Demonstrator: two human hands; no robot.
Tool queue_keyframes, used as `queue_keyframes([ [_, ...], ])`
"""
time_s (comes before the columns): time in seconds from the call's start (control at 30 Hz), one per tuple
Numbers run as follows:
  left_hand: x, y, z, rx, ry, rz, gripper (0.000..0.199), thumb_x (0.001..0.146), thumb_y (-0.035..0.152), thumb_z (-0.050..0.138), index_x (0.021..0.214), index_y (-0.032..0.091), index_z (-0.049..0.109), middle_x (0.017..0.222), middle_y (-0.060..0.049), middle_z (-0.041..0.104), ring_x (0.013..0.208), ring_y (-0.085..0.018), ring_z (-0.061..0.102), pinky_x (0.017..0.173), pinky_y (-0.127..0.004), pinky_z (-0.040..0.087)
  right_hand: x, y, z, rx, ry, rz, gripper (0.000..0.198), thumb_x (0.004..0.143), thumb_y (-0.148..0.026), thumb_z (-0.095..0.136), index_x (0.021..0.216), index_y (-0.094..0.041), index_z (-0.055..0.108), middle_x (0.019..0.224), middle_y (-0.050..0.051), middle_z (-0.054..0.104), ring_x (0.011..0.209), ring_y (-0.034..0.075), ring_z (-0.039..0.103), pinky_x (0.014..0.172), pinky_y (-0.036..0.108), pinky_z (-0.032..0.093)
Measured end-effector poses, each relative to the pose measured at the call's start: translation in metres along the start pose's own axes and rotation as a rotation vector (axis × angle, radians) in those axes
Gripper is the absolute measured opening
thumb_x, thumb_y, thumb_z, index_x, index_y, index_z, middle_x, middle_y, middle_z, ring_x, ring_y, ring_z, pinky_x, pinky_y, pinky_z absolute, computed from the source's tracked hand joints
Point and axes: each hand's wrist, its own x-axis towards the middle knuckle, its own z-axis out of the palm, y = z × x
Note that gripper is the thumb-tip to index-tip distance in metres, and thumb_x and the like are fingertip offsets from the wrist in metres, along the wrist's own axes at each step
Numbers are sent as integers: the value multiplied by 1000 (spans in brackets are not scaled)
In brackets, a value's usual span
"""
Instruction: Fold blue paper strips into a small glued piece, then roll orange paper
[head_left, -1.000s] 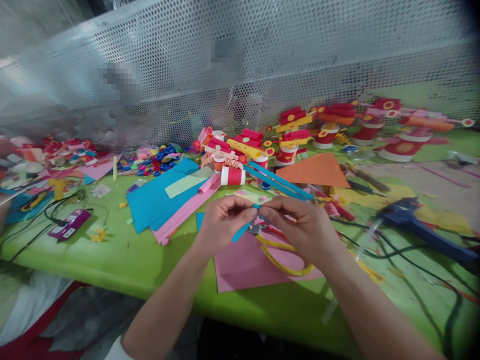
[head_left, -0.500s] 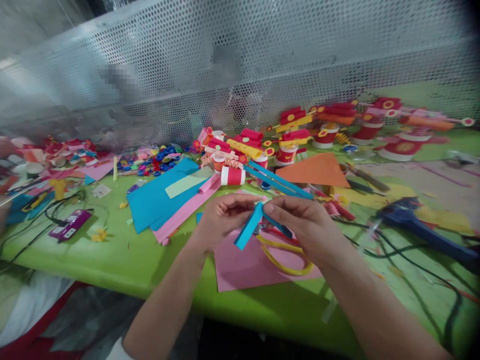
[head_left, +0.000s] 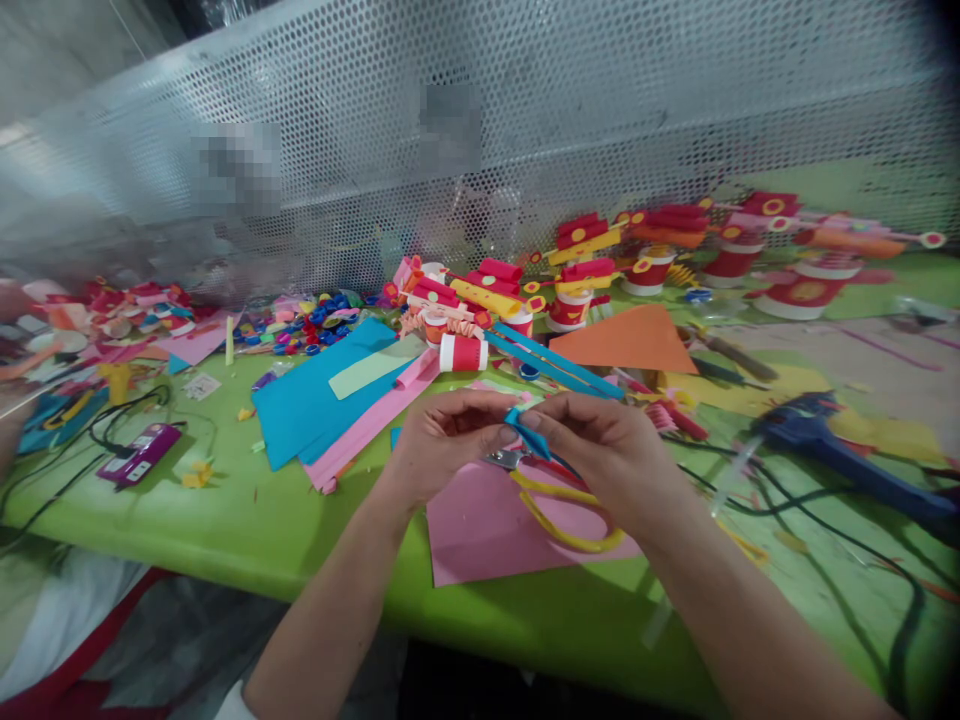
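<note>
Both hands meet over the table and pinch a folded blue paper strip point(head_left: 531, 436). My left hand point(head_left: 454, 440) grips its left end between thumb and fingers. From the other side, my right hand point(head_left: 600, 445) pinches it; part of the strip is hidden behind these fingers. Under the hands lie scissors with yellow-and-red handles point(head_left: 574, 530), resting on a pink paper sheet point(head_left: 472, 540). Just beyond my fingers, a red-and-white paper cup point(head_left: 463, 353) lies on its side.
Blue sheets point(head_left: 300, 400) and a pink strip point(head_left: 352, 435) lie left. A blue glue gun point(head_left: 855, 470) with cables is at right. Finished cup figures point(head_left: 574, 300) stand along the perforated metal screen point(head_left: 525, 120). A purple power socket point(head_left: 140, 455) sits far left.
The blue strip, earlier hanging down in two legs between my hands, is now folded up into a shorter piece between my fingertips. Both hands stay in about the same place.
</note>
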Motion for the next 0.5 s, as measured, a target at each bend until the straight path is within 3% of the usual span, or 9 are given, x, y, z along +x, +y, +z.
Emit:
queue_keyframes([
  [0.13,0,0,4,6,21,20,29,70,26,89,98,23,82,98,-5,80,89,-20,74,83,-33,61,1,4,1,-46,39,-43,26,84,-43,74,74,-20,69,68,2,65,65,17,57,60,30,46],
  [0.3,0,0,9,-16,58,-15,26,70,25,89,95,20,81,91,-5,79,83,-19,72,79,-32,60,0,-2,3,-152,102,-107,24,85,-34,70,67,-20,66,63,0,63,60,15,56,56,27,45],
  [0.5,1,0,10,-83,51,-69,21,71,23,86,89,18,80,82,-4,76,77,-15,70,75,-29,58,0,-4,3,-237,95,-144,22,88,-34,68,72,-20,68,69,1,68,64,15,58,60,28,46],
])
